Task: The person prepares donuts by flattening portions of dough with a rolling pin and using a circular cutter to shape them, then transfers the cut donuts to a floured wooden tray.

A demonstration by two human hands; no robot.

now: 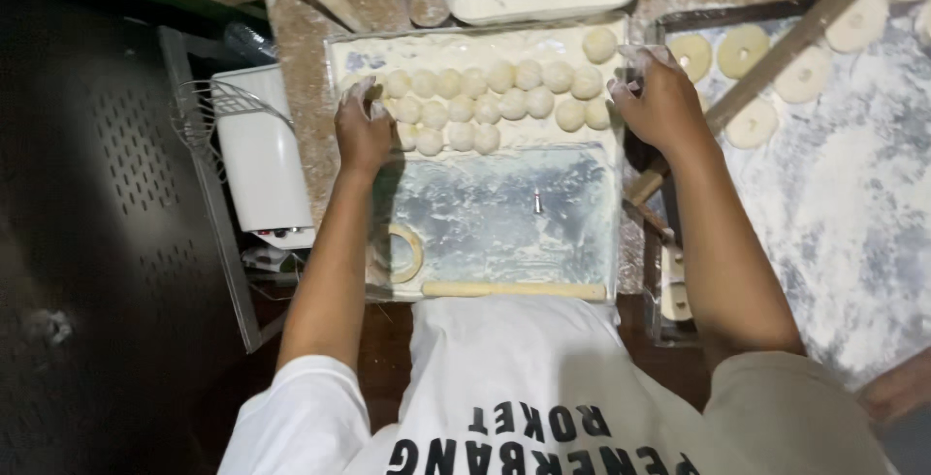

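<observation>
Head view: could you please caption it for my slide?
Floured hands, left and right, grip a metal tray of round dough balls.

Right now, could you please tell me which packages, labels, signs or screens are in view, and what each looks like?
White apron: on the person at the bottom edge, with a line of dark block lettering, upside down in this view.
White boxy appliance: left of the dough tray, small dark controls along its near end; no screen shows.
No packages or signs.
</observation>
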